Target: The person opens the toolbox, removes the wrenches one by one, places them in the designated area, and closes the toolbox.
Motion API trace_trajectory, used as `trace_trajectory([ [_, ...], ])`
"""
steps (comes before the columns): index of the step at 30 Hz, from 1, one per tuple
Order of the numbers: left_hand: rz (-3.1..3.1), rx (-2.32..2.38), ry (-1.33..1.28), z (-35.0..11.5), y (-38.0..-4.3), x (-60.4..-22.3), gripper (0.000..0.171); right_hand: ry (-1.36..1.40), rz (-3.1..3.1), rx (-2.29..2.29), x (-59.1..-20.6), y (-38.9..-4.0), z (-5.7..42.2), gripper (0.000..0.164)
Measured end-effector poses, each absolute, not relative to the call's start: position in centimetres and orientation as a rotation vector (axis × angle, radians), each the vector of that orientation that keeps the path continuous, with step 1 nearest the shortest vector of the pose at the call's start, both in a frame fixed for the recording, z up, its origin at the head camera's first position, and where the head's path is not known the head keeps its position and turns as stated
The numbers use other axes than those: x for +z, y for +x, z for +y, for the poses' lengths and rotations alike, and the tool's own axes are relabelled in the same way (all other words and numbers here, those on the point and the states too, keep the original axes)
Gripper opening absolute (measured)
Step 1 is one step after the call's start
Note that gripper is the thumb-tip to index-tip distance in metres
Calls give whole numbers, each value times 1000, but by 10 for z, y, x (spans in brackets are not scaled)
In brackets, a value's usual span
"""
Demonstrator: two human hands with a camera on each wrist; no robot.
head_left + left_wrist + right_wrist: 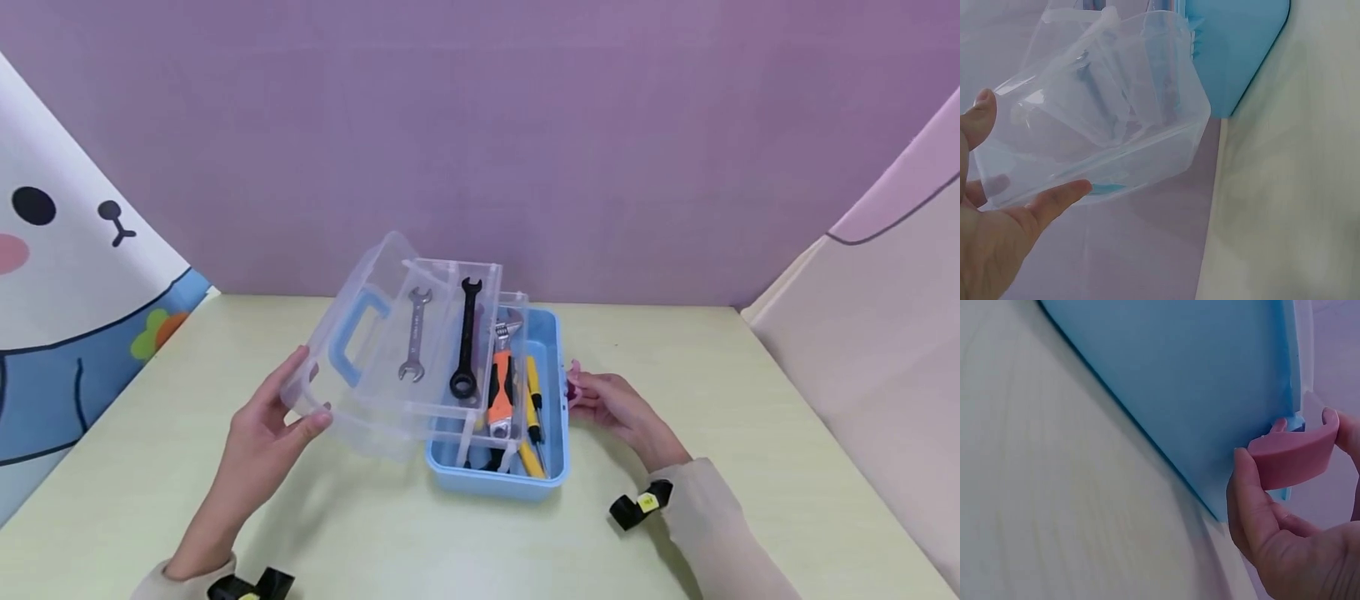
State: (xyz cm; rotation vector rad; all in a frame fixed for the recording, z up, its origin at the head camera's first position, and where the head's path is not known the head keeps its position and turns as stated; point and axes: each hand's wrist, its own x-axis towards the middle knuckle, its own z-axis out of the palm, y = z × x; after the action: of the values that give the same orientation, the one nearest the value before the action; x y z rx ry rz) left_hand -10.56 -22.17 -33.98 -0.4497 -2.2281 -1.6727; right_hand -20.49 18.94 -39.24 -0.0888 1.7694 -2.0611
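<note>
Pale blue plastic forms the toolbox (pixel 495 486), near the tabletop's (pixel 420 550) far edge, about midway between its left and right edges. The person's left grip (pixel 266 429) is closed on the clear lid (pixel 382 367), on the side toward the tabletop's left edge, presumably to support it at a slant. The right grip (pixel 615 408) pinches the pink latch (pixel 1294 459) on the box side facing the right edge, perhaps also steadying the box. A silver wrench (pixel 416 333) and a black wrench (pixel 467 342) show through the clear plastic; they, the orange-handled wrench (pixel 500 392) and the yellow-handled screwdrivers (pixel 533 379) run roughly lengthwise, probably because they fit best so. Lettering on the silver wrench and the yellow label (pixel 647 502) at the right wrist is too small to read.
</note>
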Motion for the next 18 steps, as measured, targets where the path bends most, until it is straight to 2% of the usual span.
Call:
trace_trajectory([
  [18,-2099,-2015,-385,-234,-100,-363,66,-59,1697,-2068,-397,-204,190,27],
])
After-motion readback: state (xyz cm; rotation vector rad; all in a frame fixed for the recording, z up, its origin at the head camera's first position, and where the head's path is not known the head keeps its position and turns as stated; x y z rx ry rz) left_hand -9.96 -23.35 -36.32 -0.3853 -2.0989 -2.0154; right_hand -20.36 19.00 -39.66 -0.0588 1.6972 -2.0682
